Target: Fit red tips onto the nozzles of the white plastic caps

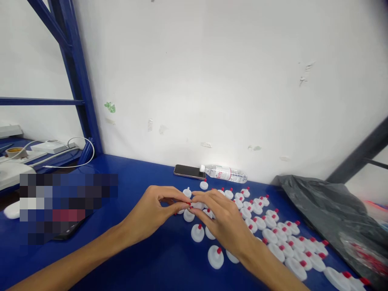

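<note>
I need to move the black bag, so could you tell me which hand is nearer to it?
Right. The right hand lies left of the black bag, with the rows of caps between them; the left hand is farther left, beyond it.

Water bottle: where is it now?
Head view, centre back: the water bottle lies on its side on the table against the wall, just right of the phone, behind the caps.
</note>
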Tool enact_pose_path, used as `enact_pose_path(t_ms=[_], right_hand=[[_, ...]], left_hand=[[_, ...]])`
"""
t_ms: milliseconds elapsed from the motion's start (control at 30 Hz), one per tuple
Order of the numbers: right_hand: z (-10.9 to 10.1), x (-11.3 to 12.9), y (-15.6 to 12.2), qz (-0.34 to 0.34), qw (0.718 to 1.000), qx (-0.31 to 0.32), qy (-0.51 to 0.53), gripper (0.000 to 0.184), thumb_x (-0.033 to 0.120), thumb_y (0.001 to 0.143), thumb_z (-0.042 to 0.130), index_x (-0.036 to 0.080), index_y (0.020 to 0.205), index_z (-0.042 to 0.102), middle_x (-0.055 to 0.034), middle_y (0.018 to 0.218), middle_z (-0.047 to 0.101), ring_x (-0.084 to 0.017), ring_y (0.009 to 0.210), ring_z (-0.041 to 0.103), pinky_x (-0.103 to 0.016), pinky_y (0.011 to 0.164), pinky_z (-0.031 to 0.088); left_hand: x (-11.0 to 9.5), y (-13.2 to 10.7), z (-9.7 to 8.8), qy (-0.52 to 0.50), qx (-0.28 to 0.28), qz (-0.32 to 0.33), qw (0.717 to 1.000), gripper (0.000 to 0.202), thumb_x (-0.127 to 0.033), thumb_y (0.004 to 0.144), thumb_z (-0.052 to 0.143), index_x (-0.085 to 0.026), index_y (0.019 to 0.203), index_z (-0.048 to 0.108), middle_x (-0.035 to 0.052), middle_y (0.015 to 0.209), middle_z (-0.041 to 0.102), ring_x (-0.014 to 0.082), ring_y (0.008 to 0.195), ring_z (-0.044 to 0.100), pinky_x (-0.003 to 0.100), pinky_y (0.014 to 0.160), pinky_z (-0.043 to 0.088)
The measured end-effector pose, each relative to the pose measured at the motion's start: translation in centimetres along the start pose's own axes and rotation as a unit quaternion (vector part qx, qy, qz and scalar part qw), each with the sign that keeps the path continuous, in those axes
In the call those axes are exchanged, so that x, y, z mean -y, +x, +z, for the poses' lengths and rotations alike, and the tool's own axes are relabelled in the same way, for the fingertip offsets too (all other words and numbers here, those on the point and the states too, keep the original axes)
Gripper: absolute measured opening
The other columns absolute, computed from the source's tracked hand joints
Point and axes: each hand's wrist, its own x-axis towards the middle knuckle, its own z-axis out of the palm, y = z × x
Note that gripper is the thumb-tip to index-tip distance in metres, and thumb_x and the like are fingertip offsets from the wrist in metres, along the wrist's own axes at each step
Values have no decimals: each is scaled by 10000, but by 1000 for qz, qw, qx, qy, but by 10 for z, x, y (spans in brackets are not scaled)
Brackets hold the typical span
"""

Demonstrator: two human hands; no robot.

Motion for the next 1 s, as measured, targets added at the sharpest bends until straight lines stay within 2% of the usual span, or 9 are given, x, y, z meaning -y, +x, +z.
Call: enact_pose_path(t_ms=[200,300,367,500,567,633,800,933,1000], right_hand=[[1,2,-1,-13,999,-47,10,154,242,995,679,218,1147,675,-60,1106,785,-208,974,730,-339,837,615],[1,3,0,-21,997,-66,28,110,206,1004,659,231,1107,689,-55,1105,793,-198,983,744,-333,847,624],[-1,4,1,-18,997,-65,41,109,186,999,660,253,1076,697,-41,1107,799,-201,1000,746,-346,849,625],[-4,10,3,-33,997,-47,54,141,171,967,692,294,1033,710,-18,1075,815,-260,1140,708,-479,975,566],[-4,13,2,-48,996,-50,52,154,162,960,690,300,1027,706,-13,1039,821,-273,1168,696,-519,1017,521],[-3,14,1,-55,996,-54,51,176,139,957,676,298,1029,693,4,1029,822,-258,1160,698,-512,1048,487],[1,16,-2,-67,996,-44,48,195,114,968,657,286,1057,672,16,1056,822,-220,1131,714,-483,1139,391],[-4,15,2,-44,997,-35,51,140,147,985,656,278,1028,680,11,1118,811,-225,1180,688,-483,1124,416],[-9,10,8,5,999,-35,39,64,227,981,690,283,1006,709,-6,1175,791,-248,1205,666,-477,1073,467]], left_hand=[[-4,-3,2,-12,-13,19,1000,90,-276,875,766,-251,892,851,22,927,803,169,853,731,272,790,576],[-2,-3,3,-61,-5,-6,998,71,-288,828,817,-225,856,833,33,950,779,175,862,730,286,794,591],[-2,-1,2,-104,10,-32,994,191,-295,762,875,-214,913,790,32,1011,754,171,866,725,299,795,606],[-7,0,0,-202,101,-96,969,624,-253,688,912,-276,1263,670,57,1236,729,226,1083,717,378,903,610],[-11,-1,-1,-254,167,-136,943,562,-240,733,868,-253,1268,696,65,1201,751,225,1082,715,367,925,583],[-14,-3,0,-280,200,-161,925,385,-233,766,834,-201,1143,764,57,1056,778,194,959,724,321,879,560],[-12,-5,5,-265,190,-157,932,276,-279,758,840,-170,1005,783,61,960,787,200,874,722,326,834,552],[-13,-4,3,-231,181,-126,948,385,-373,811,793,-217,1151,701,57,1091,751,233,1042,705,378,971,544],[-12,-2,-5,-163,140,-105,971,344,-468,931,590,-265,1208,598,58,1221,675,246,1179,639,403,1016,528]])
